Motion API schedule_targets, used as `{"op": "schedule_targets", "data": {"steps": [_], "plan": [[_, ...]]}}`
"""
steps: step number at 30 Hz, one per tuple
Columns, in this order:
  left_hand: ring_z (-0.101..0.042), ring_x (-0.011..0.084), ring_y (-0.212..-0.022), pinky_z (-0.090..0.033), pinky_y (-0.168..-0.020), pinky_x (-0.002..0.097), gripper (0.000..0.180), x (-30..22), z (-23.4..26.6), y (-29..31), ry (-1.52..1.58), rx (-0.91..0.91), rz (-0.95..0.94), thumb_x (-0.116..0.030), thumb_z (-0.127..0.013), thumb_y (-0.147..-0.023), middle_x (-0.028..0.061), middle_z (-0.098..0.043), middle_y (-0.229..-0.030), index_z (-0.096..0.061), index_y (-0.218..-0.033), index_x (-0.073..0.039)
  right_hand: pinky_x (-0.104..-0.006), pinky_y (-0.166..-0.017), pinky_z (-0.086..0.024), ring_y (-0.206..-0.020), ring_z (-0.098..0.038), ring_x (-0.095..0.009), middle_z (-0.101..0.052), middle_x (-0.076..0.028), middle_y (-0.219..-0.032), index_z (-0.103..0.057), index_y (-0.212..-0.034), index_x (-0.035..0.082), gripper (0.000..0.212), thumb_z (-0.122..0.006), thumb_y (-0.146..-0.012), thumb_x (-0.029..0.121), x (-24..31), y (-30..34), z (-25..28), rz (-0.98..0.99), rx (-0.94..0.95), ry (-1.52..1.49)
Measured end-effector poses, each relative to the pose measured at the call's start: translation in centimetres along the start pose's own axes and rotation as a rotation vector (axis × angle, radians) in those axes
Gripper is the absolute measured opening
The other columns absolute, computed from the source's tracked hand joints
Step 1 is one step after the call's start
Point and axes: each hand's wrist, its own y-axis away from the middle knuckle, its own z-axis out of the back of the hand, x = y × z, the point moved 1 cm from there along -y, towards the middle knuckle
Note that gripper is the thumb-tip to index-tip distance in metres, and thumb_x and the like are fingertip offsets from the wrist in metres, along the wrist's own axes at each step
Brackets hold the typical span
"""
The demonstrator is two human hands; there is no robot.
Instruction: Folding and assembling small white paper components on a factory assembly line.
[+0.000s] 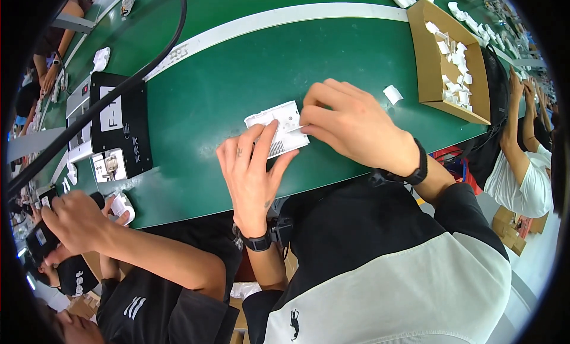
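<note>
A flat, rectangular white plastic casing (289, 115) is in front of me at the middle of the green table, with small round marks and a patch of dark print on its face. My left hand (252, 166) grips it from the near left, fingers across its face and thumb at the near edge. At the casing's right side, my right hand (350, 121) is closed in a pinch on a thin white piece (295, 130) that lies against the casing. The fingers hide most of that piece. A loose, small curved white plastic piece (392, 94) lies to the right of my right hand.
An open cardboard box (423, 59) holding several small white pieces stands at the right. On the left are a black-and-silver bench device (139, 130) and a black cable (178, 29) overhead. A co-worker's arm (154, 258) reaches in at lower left. A white strip (297, 13) crosses the table's far side.
</note>
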Motion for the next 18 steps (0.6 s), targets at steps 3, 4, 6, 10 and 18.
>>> {"op": "schedule_targets", "data": {"steps": [3, 4, 6, 10, 18], "plan": [[-0.059, 0.0262, -0.103, -0.044, -0.096, 0.0444, 0.060, -0.1, -0.1, 0.1, 0.017, -0.019, 0.000, -0.032, -0.093, -0.076, 0.0003, -0.068, -0.123, -0.074, -0.131, -0.014, -0.0401, -0.073, -0.051, -0.088, -0.060, -0.026, -0.062, -0.005, -0.101, -0.066, -0.093, 0.007, 0.015, -0.080, -0.088, 0.008, 0.0, -0.4, -1.4, 0.034, 0.020, 0.066], [-0.059, 0.0262, -0.103, -0.045, -0.096, 0.0444, 0.060, -0.1, -0.1, 0.1, 0.030, -0.027, -0.009, -0.032, -0.093, -0.076, -0.0002, -0.069, -0.122, -0.074, -0.130, -0.014, -0.0396, -0.072, -0.051, -0.086, -0.059, -0.026, -0.061, -0.004, -0.100, -0.065, -0.093, 0.007, 0.016, -0.081, -0.088, 0.008, -0.1, -0.5, -1.7, 0.040, 0.023, 0.094], [-0.060, 0.0259, -0.101, -0.045, -0.096, 0.0442, 0.057, -0.3, 0.1, 0.1, 0.023, -0.035, -0.005, -0.031, -0.093, -0.077, -0.0004, -0.069, -0.122, -0.075, -0.128, -0.014, -0.0389, -0.071, -0.052, -0.086, -0.058, -0.025, -0.060, -0.004, -0.098, -0.065, -0.092, 0.007, 0.015, -0.079, -0.087, 0.007, 0.3, -0.9, -1.8, 0.043, 0.033, 0.114], [-0.061, 0.0243, -0.097, -0.045, -0.095, 0.0441, 0.050, -0.2, 0.2, 0.3, -0.025, -0.075, -0.063, -0.030, -0.092, -0.077, -0.0007, -0.070, -0.121, -0.077, -0.123, -0.016, -0.0373, -0.071, -0.054, -0.087, -0.058, -0.024, -0.057, -0.005, -0.095, -0.065, -0.091, 0.005, 0.010, -0.072, -0.085, 0.004, 1.1, -1.5, -1.8, 0.086, 0.040, 0.217], [-0.062, 0.0230, -0.090, -0.046, -0.092, 0.0431, 0.044, 0.0, -0.2, -0.2, 0.036, -0.069, -0.047, -0.028, -0.093, -0.076, -0.0005, -0.070, -0.111, -0.079, -0.116, -0.017, -0.0354, -0.074, -0.056, -0.090, -0.060, -0.025, -0.060, -0.006, -0.092, -0.069, -0.090, 0.003, 0.008, -0.070, -0.082, 0.003, -0.3, -3.6, -1.6, 0.230, 0.255, 0.149]]}}
